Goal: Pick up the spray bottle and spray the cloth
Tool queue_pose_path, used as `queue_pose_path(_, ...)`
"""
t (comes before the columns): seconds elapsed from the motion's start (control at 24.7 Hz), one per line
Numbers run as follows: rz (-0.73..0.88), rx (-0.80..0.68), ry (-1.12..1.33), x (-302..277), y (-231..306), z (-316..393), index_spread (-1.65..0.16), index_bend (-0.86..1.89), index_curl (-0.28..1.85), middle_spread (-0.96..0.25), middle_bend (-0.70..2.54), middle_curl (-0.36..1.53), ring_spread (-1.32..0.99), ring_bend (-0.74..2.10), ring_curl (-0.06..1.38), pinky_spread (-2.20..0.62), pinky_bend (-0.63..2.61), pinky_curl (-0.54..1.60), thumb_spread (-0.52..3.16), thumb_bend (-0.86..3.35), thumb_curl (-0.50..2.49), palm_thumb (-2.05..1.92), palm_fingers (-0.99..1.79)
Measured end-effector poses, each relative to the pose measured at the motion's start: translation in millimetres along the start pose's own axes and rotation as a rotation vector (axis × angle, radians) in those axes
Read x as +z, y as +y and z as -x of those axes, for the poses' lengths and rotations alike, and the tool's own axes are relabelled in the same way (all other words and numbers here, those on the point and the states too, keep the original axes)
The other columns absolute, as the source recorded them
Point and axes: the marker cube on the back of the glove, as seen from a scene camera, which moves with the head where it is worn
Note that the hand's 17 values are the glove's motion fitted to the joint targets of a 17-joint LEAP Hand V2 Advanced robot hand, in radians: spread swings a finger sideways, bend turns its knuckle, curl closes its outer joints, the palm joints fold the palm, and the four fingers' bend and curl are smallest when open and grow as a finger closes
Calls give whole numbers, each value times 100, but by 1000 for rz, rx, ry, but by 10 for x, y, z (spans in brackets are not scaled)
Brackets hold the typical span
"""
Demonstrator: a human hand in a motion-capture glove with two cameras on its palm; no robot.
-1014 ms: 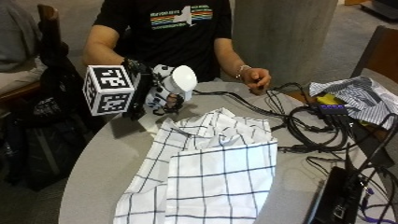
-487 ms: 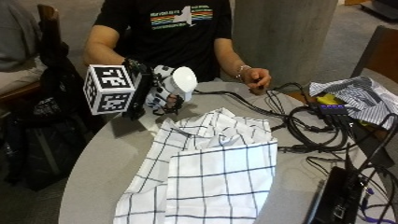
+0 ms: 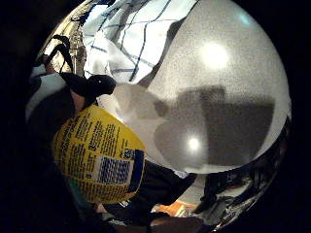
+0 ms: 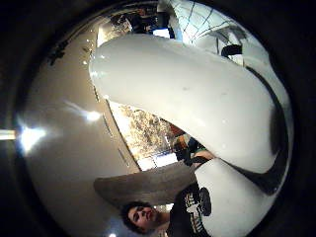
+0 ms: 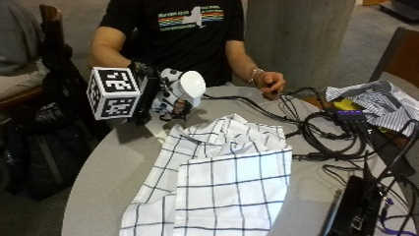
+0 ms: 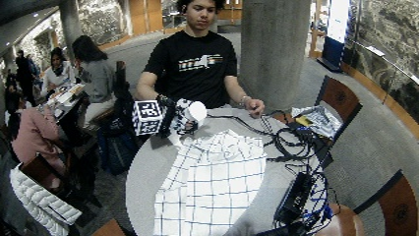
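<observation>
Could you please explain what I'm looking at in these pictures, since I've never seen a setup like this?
There is no robot here: a person sits at a round grey table and works with a right hand in a black glove. Two pictures come from cameras beside the table, one of them wider. The two round pictures come from small cameras on the gloved palm, so they show whatever is close to it. On the table lie a white checked cloth and, to one side, a tangle of black cables. The hand holds a white spray bottle above the table, near the cloth's edge; in the grip it fills one palm view, and its yellow label shows in the other. The bare hand rests at the table's far edge.
</observation>
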Motion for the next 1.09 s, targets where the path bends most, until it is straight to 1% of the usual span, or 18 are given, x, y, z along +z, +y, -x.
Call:
queue_pose_path(0.2,-8,-1,3,9,20,6,-15,17,49,-3,36,49,-2,49,39,7,30,36,68,-3,63,85,120)
queue_pose_path(0.32,-42,-60,-2,79,80,61,-15,18,50,-3,36,49,-2,49,39,6,30,36,68,-3,63,85,121)
queue_pose_path(0.45,-88,-195,-16,208,162,194,-15,18,50,-3,36,49,-3,49,39,6,30,36,69,-3,63,85,121)
queue_pose_path(0.57,-104,-375,-62,421,246,399,-15,18,50,-3,36,49,-3,49,39,6,30,36,69,-3,63,85,121)
queue_pose_path(0.73,-99,-598,-112,830,322,644,-15,18,51,-3,37,49,-3,49,39,6,30,37,70,-3,63,84,121)
queue_pose_path(0.85,-88,-750,-83,1240,343,731,-15,18,51,-3,37,49,-3,47,39,6,29,36,71,-3,63,84,120)
queue_pose_path(0.97,-83,-844,-48,1632,288,782,-15,19,52,-3,37,49,-3,46,39,5,29,36,72,-3,63,84,119)
queue_pose_path(1.09,-72,-884,-33,1939,197,817,-15,19,52,-3,36,49,-3,45,38,4,28,36,73,-3,63,84,119)
